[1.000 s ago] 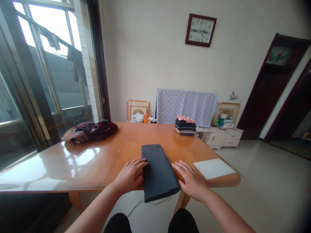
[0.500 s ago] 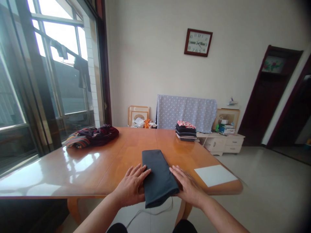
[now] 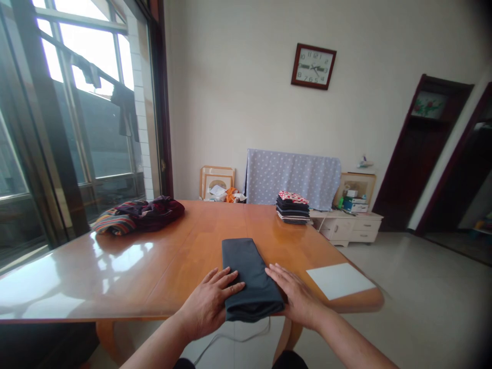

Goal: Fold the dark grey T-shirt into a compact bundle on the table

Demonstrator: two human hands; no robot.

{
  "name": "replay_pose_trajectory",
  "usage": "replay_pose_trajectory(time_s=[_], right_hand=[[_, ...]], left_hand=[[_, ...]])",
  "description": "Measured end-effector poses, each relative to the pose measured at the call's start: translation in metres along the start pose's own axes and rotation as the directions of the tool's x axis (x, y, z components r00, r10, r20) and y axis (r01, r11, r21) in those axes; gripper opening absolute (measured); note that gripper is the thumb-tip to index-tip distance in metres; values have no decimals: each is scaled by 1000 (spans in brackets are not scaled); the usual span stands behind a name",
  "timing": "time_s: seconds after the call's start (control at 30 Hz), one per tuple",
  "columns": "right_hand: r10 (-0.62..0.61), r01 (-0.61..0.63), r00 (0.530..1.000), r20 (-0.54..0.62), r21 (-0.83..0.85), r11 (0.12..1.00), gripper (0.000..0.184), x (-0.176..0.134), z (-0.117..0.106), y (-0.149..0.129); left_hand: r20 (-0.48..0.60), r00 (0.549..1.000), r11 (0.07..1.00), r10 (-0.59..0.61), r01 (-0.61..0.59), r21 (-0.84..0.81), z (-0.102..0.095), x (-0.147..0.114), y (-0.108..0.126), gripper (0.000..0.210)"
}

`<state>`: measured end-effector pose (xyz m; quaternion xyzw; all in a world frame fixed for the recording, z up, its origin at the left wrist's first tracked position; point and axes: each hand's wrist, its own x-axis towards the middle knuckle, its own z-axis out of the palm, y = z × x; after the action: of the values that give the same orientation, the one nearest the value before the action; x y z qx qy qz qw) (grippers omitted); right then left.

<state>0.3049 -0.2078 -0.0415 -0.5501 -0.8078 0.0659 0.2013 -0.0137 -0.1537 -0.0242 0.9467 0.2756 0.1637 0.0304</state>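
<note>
A dark grey-blue folded garment (image 3: 249,271) lies lengthwise at the near edge of the wooden table, and its layers show at the bulging near end. From the left, my left hand (image 3: 213,300) holds it, fingers spread over the top and the thumb hidden by the near end. My right hand (image 3: 294,294) grips the right side with its fingertips on the upper edge; that thumb is out of sight. Beyond the garment stands a neat stack of folded clothes (image 3: 292,210), mostly dark, with a red-and-white piece on top.
The glossy table (image 3: 172,256) carries a loose heap of dark and striped clothes (image 3: 142,215) at the far left. A white sheet (image 3: 340,281) lies near the right corner. Behind are a low white cabinet (image 3: 353,229) and a dotted cloth cover (image 3: 292,177). A cable (image 3: 238,339) runs below.
The garment's near end has drawn in and now looks thicker and rolled under. My left hand's fingers reach farther over its top. The camera view has shifted slightly.
</note>
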Motion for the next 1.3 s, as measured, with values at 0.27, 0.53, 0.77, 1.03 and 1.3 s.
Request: replay_pose_trajectory(time_s=[0.27, 0.53, 0.77, 1.03, 1.3], right_hand=[[-76, 75, 996, -35, -36, 997, 73, 29, 0, 6], [-215, 215, 976, 18, -2, 977, 62, 40, 5, 3], [-67, 65, 998, 20, 63, 996, 48, 44, -12, -6], [77, -60, 996, -34, 353, 934, 36, 110, -18, 5], [337, -289, 942, -11, 489, 823, 46, 162, 26, 32]], left_hand=[[2, 999, 997, -44, 44, -70, 0, 3, -8, 50], [37, 999, 998, -37, 39, -58, -7, 2, -9, 50], [10, 999, 994, -32, 33, -107, -19, 13, -10, 42], [60, 830, 556, -555, 423, -716, -11, 77, -50, 65], [299, 652, 130, -697, 526, -841, 3, 102, -74, 74]])
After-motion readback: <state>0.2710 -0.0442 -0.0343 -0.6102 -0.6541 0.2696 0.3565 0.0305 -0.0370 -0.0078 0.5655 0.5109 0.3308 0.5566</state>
